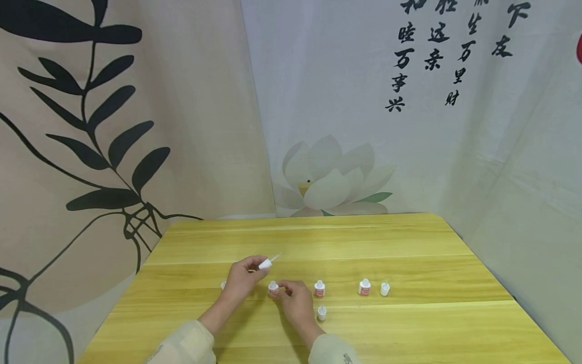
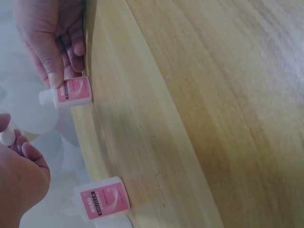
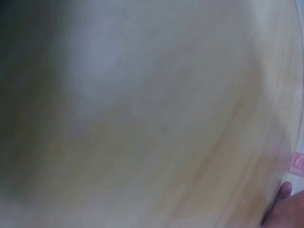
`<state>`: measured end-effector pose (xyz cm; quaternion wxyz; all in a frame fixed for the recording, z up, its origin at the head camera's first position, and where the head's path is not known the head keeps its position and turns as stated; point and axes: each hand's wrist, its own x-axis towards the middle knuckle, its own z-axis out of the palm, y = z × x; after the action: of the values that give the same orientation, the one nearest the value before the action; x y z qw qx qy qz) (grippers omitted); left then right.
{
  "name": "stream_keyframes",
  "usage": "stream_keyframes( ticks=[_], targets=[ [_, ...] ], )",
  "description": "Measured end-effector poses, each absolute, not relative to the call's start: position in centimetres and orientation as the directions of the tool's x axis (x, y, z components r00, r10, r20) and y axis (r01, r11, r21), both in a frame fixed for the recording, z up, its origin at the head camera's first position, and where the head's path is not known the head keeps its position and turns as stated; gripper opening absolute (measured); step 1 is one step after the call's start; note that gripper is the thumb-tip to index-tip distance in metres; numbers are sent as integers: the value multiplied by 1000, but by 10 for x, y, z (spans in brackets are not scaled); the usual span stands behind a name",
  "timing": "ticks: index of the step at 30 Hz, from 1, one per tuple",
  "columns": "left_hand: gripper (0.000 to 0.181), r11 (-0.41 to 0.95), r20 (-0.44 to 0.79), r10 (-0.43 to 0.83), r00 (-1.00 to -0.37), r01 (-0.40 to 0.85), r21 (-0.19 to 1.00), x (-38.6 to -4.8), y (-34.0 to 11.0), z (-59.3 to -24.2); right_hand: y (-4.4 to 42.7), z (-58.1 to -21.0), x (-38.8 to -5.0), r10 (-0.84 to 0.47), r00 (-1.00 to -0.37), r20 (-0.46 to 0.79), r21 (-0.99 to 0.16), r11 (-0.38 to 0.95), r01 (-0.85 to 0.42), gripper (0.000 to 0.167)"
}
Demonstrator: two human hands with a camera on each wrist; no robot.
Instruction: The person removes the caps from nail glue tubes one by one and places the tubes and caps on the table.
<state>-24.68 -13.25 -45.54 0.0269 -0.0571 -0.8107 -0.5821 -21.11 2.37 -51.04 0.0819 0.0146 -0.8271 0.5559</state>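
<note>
My left hand (image 1: 247,275) pinches a white brush cap (image 1: 265,264), held in the air with its thin, pale brush pointing up and to the right. Between the thumb and fingers of my right hand (image 1: 294,302) is a small nail glue bottle (image 1: 273,289), upright on the table. In the left wrist view this bottle (image 2: 73,92) shows a pink label and a bare white neck. That view also catches the white cap (image 2: 7,135) in my left fingers. The right wrist view is mostly blurred tabletop, with part of a pink-labelled bottle (image 3: 298,162) at its edge.
Two more uncapped glue bottles stand to the right, a nearer one (image 1: 320,288) and a farther one (image 1: 364,287). One white cap (image 1: 322,313) sits in front, another white cap (image 1: 385,289) far right. A further bottle (image 2: 105,198) is by my left wrist. The wooden table (image 1: 432,328) meets cloth walls.
</note>
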Motion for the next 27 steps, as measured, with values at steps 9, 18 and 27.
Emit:
stream_keyframes(
  ticks=[9, 18, 27],
  targets=[
    [24, 302, 115, 68, -991, 131, 944, -247, -132, -457, 24, -511, -211, 72, -988, 140, -918, 383, -102, 13],
    [26, 303, 122, 71, -990, 138, 943, -247, -132, -458, 24, -512, -212, 66, -988, 136, -920, 377, -102, 11],
    [18, 289, 156, 72, -985, 170, 942, -247, -131, -458, 24, -512, -212, 63, -988, 138, -919, 380, -104, 9]
  ],
)
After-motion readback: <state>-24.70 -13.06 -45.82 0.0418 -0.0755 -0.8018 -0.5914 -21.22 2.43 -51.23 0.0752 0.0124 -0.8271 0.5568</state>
